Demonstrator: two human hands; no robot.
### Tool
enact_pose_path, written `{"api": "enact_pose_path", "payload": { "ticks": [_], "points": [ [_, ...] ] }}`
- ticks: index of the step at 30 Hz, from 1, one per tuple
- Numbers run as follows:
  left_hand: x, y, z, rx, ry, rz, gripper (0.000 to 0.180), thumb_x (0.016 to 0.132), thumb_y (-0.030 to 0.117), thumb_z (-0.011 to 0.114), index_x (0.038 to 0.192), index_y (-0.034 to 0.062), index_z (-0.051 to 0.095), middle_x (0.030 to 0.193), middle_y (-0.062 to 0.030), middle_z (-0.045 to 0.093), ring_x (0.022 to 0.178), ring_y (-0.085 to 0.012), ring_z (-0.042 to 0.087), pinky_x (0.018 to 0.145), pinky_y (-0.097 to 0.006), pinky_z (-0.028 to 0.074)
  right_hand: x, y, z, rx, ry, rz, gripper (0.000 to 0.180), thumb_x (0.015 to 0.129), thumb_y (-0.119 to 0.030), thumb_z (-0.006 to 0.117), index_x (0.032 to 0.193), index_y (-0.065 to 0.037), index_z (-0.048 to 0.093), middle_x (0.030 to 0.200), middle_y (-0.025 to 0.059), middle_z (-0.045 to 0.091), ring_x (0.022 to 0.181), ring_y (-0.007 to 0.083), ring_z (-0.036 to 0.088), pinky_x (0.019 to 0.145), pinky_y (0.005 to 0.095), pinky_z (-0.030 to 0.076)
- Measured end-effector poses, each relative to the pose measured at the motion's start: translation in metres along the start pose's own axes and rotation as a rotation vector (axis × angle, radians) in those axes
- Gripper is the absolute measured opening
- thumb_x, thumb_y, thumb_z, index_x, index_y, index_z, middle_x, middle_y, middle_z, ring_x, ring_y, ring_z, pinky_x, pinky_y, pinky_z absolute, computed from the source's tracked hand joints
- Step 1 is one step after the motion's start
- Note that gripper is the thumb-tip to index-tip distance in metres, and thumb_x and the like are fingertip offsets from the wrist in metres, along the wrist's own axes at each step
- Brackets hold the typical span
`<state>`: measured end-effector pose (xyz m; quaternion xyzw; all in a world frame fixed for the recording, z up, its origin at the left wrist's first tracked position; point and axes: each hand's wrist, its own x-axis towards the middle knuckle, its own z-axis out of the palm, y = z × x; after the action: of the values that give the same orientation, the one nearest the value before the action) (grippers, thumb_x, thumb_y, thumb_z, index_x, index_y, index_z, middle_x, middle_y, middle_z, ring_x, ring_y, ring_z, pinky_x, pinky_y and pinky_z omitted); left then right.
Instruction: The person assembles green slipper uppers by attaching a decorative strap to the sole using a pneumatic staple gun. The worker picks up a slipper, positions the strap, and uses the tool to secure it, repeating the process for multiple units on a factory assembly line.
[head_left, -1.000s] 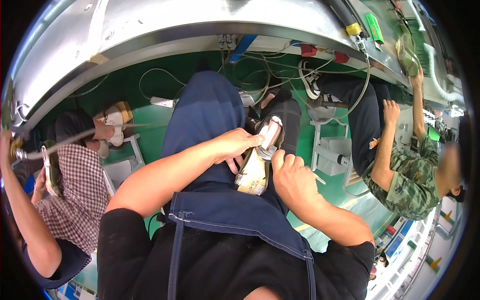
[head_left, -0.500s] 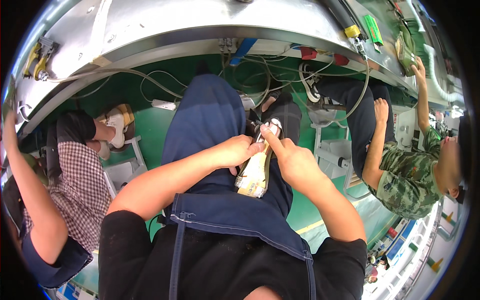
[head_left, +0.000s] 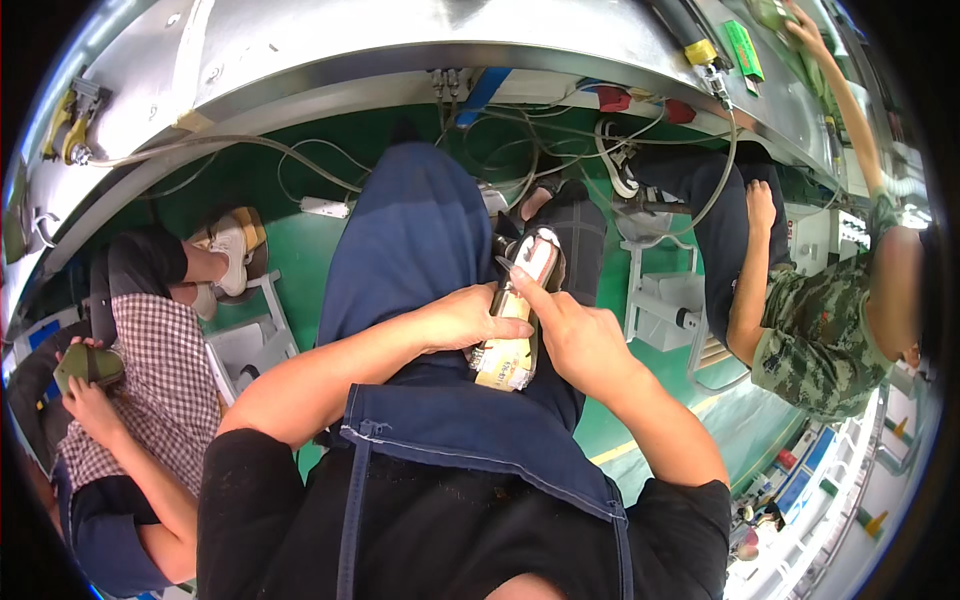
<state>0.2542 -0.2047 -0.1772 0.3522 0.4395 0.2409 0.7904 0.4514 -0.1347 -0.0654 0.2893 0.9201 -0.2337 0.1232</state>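
Observation:
Over my lap lies a shoe on a yellowish last [head_left: 507,357], its underside turned up and a dark upper wrapped along the sides. The toe end points away from me and shows a white rim around a pinkish patch. My left hand [head_left: 468,318] is closed around the left side, its thumb lying across the underside. At the right side, my right hand [head_left: 578,332] is closed against the shoe, with the index finger reaching over to the toe half. A thin dark piece sticks out by that fingertip; I cannot tell what it is. The right hand's lower fingers are hidden.
A metal workbench [head_left: 380,30] curves across the far side, with an air tool [head_left: 690,45] and a green box [head_left: 744,52] on it. Hoses and cables [head_left: 560,150] hang below. Co-workers sit left and right; the left one holds a green shoe-like piece [head_left: 92,366].
Both my hands have slid slightly toward me along the shoe, uncovering the toe. The left co-worker's hands came down from the bench with a green piece; the right co-worker's arm reaches farther out.

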Motion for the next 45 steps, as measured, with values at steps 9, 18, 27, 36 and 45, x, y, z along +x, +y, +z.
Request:
{"api": "enact_pose_path", "payload": {
  "ticks": [9, 18, 27, 36, 45],
  "points": [
    [0.023, 0.001, 0.025, -0.562, 0.185, -0.174, 0.071, 0.1, 0.061, 0.065, 0.118, -0.0072, 0.069, 0.104, -0.0167, 0.075, 0.092, -0.0248, 0.076, 0.081, -0.037, 0.062, -0.042, 0.01, -0.031, 0.544, 0.25, 0.408, 0.046, 0.096, -0.01, 0.07, 0.136, 0.003, 0.05, 0.103, 0.0262, 0.07, 0.094, 0.0462, 0.07, 0.081, 0.0492, 0.054],
    [0.03, 0.008, 0.049, -0.766, 0.2, -0.102, 0.06, 0.108, 0.052, 0.057, 0.135, -0.001, 0.061, 0.125, -0.0137, 0.071, 0.111, -0.024, 0.071, 0.1, -0.041, 0.058, -0.078, 0.023, -0.029, 0.596, 0.124, 0.475, 0.039, 0.096, -0.014, 0.072, 0.126, 0.005, 0.055, 0.094, 0.0242, 0.069, 0.085, 0.0414, 0.068, 0.079, 0.0447, 0.052],
    [0.047, 0.003, 0.075, -0.962, 0.163, 0.053, 0.061, 0.111, 0.05, 0.052, 0.143, -0.0016, 0.052, 0.139, -0.0179, 0.064, 0.124, -0.0322, 0.068, 0.103, -0.051, 0.058, -0.069, 0.036, -0.021, 0.432, 0.096, 0.409, 0.034, 0.097, -0.013, 0.069, 0.124, 0.003, 0.055, 0.1, 0.0291, 0.071, 0.094, 0.0496, 0.068, 0.082, 0.0539, 0.052],
    [0.05, 0.019, 0.062, -0.616, 0.253, -0.099, 0.056, 0.103, 0.033, 0.071, 0.148, 0.0057, 0.052, 0.132, -0.0169, 0.067, 0.105, -0.0281, 0.073, 0.086, -0.043, 0.062, -0.044, 0.063, -0.01, 0.129, 0.235, 0.46, 0.018, 0.098, -0.01, 0.064, 0.108, 0.0, 0.052, 0.098, 0.0244, 0.068, 0.08, 0.0476, 0.068, 0.071, 0.0551, 0.055],
    [0.041, 0.029, 0.017, 0.661, 0.539, 0.24, 0.102, 0.069, 0.025, 0.095, 0.155, 0.0012, 0.045, 0.145, -0.0181, 0.061, 0.133, -0.0363, 0.057, 0.117, -0.046, 0.044, -0.033, 0.082, -0.005, 0.063, 0.337, 0.397, 0.02, 0.098, -0.009, 0.064, 0.113, -0.001, 0.054, 0.1, 0.0214, 0.067, 0.086, 0.0434, 0.07, 0.071, 0.0531, 0.057]
  ]
}}
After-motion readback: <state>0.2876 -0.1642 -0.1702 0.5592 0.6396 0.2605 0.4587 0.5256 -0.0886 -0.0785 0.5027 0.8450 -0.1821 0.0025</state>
